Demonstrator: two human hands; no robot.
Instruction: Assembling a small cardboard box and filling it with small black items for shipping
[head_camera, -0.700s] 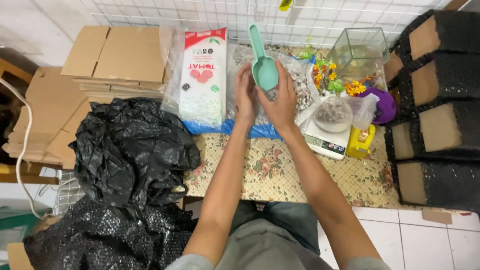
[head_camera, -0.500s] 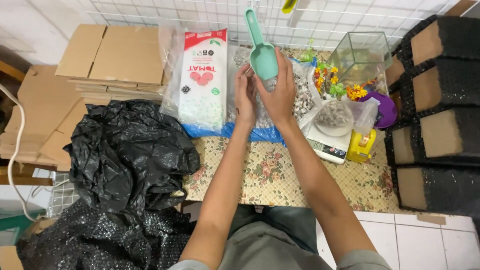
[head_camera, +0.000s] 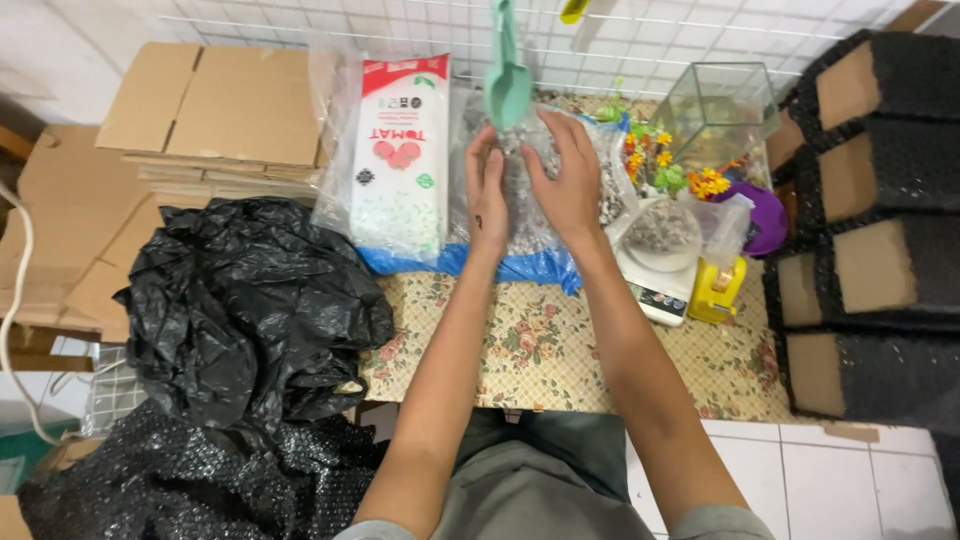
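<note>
Right hand (head_camera: 568, 180) is up at the mouth of the clear plastic bag of gravel (head_camera: 530, 215), fingers spread loosely over its top edge, gripping plastic as far as I can see from here; whether anything else sits inside that hand I cannot tell. Left hand (head_camera: 487, 190) is just beside it, fingers curled narrow and pinching the same bag's rim on the near-left side. Both hands are touching the bag, thumbs toward each other, the opening between them.

The mint green scoop (head_camera: 507, 70) stands right above and beyond the two hands, handle pointing up and away toward the wire grid wall (head_camera: 300, 25), bowl down at the bag's mouth. Its long axis runs nearly straight away from me, tilted only slightly. I judge the right hand the nearer of the two to the bowl, though the left sits almost as close.

The bag rests on the floral table cover (head_camera: 530, 350), against a red and white printed sack (head_camera: 400, 150) on its left. To the right, a small scale (head_camera: 660, 290) carries a bowl of grit (head_camera: 660, 228), with a yellow container (head_camera: 715, 290) next to it
</note>
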